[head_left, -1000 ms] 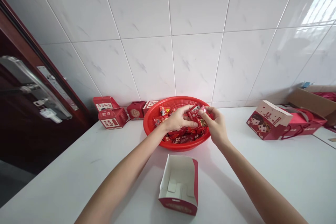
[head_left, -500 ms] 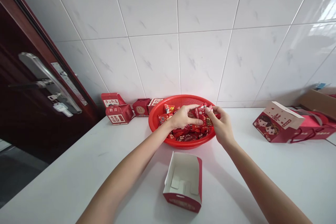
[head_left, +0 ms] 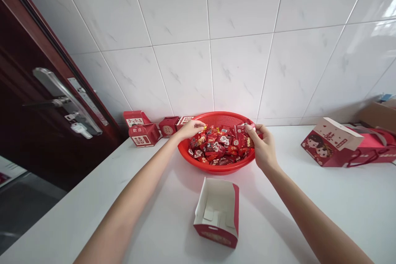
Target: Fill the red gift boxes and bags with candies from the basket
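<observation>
A red plastic basket full of wrapped candies stands against the tiled wall. At its right side my right hand pinches red candy packets between thumb and fingers, above the pile. Over the basket's left rim is my left hand, its fingers bent towards the candies; whether they hold anything is too small to tell. Nearer to me, in front of the basket, an open red and white box lies with its white inside facing up and nothing in it.
Small red boxes stand at the back left. A larger red gift box with a cord handle lies at the right, beside a brown carton. A dark red door with a metal handle is at the left.
My left hand has moved left, away from my right hand, to the basket's left rim. My right hand keeps its packets. More of the candies show.
</observation>
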Available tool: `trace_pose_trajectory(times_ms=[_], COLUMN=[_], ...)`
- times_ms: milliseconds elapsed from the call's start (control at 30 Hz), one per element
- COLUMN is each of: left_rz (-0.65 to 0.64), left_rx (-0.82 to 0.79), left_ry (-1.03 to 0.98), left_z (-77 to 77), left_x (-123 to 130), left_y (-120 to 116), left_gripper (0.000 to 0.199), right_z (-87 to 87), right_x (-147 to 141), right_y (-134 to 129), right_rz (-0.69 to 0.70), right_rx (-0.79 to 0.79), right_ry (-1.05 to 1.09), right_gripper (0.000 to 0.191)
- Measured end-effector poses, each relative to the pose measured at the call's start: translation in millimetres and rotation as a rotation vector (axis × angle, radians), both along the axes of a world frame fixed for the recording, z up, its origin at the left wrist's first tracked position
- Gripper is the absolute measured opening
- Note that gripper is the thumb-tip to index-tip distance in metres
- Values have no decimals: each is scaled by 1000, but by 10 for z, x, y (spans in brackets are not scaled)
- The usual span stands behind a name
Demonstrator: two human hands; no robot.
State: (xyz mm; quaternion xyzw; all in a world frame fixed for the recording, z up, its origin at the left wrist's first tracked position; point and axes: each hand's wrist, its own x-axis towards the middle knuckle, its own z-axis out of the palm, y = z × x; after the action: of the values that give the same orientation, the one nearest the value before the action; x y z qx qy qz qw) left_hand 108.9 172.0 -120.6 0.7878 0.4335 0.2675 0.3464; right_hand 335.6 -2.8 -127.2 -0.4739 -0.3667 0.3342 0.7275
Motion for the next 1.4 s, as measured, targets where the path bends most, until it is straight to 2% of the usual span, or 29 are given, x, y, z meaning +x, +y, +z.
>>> trace_pose_trajectory(times_ms=[133, 233, 400, 567, 667, 867, 1000, 1133, 1267, 1400], left_rz=[-59, -121, -190, -457, -530, -402, -256, -149, -234, -378], left_rx=[47, 84, 184, 455, 493, 588, 622, 624, 558, 409], left_ry=[142, 236, 314, 681, 833, 910, 857, 748, 660, 685], left_z=[-93, -96, 44, 201, 202, 101, 61, 113, 265, 360], left_x=[-3, 40, 50, 71, 187, 628, 796, 737, 546, 362], left_y=[-11, -53, -207, -449, -535, -416, -293, -275, -315, -376], left_gripper=[20, 26, 41, 52, 63, 24, 31, 45, 25, 27], right_z=[-22, -24, -40, -48, -46, -69, -74, -63, -59, -59], right_x=[7, 14, 2, -17, -21, -13, -5, -5, -2, -3], right_y=[4, 4, -12, -14, -12, -19, -27, -28, -14, -9], right_rz=[-12, -14, -8, -17, -2, -2, 11, 16, 4, -4], right_rx=[2, -1, 16, 38, 32, 33, 26, 28, 24, 26], right_ry=[17, 29, -16, -75, -96, -117, -126, -117, -125, -129], right_gripper=[50, 51, 47, 45, 46, 44, 44, 45, 46, 46])
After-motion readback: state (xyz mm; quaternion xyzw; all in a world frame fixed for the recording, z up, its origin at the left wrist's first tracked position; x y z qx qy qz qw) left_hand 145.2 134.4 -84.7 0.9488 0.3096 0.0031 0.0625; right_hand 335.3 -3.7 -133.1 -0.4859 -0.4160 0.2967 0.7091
